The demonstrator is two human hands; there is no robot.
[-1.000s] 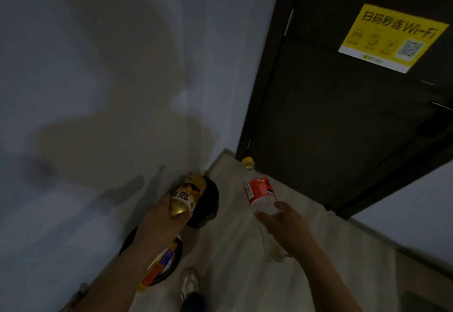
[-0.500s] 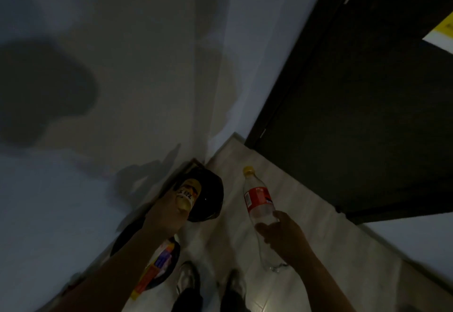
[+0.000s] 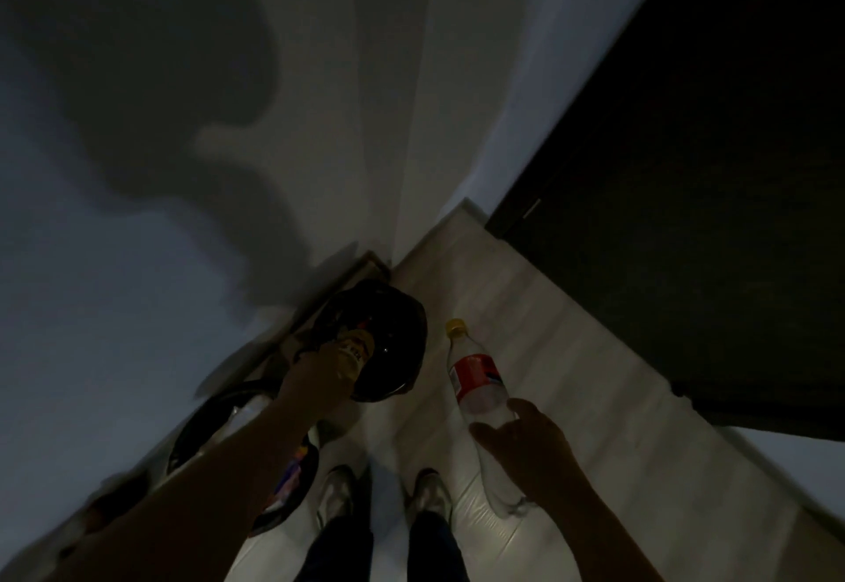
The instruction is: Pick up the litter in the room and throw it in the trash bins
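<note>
A: Where's the clear bottle point(image 3: 478, 382)?
B: The right hand point(image 3: 526, 444) grips its middle, above the floor point(image 3: 571, 353), with the yellow cap point(image 3: 456, 328) pointing away.
A: The left hand point(image 3: 315, 376)?
B: Wrapped round one gold container point(image 3: 355, 349) over the far bin point(image 3: 398, 334); the near bin point(image 3: 196, 421) makes two.

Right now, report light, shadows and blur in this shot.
Head view: dim overall; a big shadow falls across the wall; left hand and its can smear over the bin; the bottle in the right hand reads sharper; the door near black.

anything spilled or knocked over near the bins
Nothing stands out: far bin and near bin sit upright by the wall, no spill shows; left hand grips a gold bottle, right hand a capped clear bottle.
</note>
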